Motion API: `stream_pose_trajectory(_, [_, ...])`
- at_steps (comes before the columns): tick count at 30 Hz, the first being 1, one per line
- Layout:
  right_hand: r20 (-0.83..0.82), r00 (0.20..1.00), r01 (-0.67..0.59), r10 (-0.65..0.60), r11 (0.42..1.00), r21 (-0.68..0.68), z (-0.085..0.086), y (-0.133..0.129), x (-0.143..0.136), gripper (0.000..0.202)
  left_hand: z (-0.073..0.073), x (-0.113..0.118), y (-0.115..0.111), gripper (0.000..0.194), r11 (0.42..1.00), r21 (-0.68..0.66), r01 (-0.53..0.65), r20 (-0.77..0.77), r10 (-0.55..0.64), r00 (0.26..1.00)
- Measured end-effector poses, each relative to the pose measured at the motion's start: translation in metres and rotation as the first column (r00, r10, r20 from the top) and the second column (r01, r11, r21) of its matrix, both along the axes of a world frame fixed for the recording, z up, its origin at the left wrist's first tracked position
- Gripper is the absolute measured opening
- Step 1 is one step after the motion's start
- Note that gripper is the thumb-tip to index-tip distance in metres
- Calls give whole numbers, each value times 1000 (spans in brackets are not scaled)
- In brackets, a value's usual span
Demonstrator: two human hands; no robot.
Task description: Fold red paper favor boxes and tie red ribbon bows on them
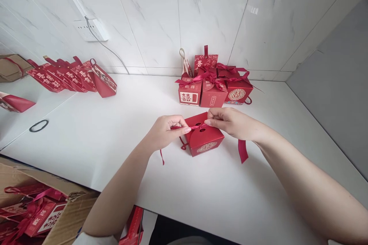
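Observation:
A red gift box (pixel 207 139) with a round gold emblem on its front sits on the white table before me. Across its top runs a red ribbon (pixel 199 126), crossed at the middle beside the lid's holes. My left hand (pixel 165 132) pinches one side of the ribbon at the box's left edge, and a thin tail dangles below. On the other side, my right hand (pixel 230 121) pinches the ribbon just above the lid, its wide end hanging under the wrist. A twisted red cord rests against the box's left side.
Several finished red boxes with bows (pixel 212 92) stand against the tiled wall. Red triangular boxes (pixel 71 78) line up at the back left, near a black ring (pixel 39 125). At lower left, a cardboard carton (pixel 70 214) holds more red boxes. A socket (pixel 91 30) with a cable is on the wall.

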State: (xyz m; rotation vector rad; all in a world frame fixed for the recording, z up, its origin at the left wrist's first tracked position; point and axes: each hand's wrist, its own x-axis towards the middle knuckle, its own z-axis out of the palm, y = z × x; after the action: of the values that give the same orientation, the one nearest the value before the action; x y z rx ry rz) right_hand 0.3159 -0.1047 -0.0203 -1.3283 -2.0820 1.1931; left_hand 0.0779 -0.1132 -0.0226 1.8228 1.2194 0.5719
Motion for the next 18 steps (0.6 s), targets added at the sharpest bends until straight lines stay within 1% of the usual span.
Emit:
stream_pose_trajectory(4, [116,993,23,-35,994,107,-5,2,4,29,-1,-5,5,24,998,-52,25,2,-25,1000])
stream_pose_trajectory(7, [139,988,36,-64,979,201,-7,2,4,18,1,-10,7,17,998,-47,49,-4,-50,999])
stream_pose_trajectory(9, [110,994,-7,-16,979,203,-6,-1,3,6,3,-12,6,16,997,-5,75,-14,-75,997])
stream_pose_trajectory(11, [81,994,-87,73,980,181,-3,-3,2,12,6,-13,3,14,996,34,78,-56,-76,996])
stream_pose_trajectory(13, [69,988,-148,139,976,161,-1,-3,2,18,7,-13,0,15,997,38,65,-112,-60,992])
stream_pose_trajectory(16, [60,985,-167,160,976,140,-3,-1,4,20,8,-12,-2,19,997,48,64,-177,-54,983])
stream_pose_trajectory(18, [59,987,-157,150,979,134,-5,1,5,19,8,-11,-3,21,992,106,69,-213,-45,976])
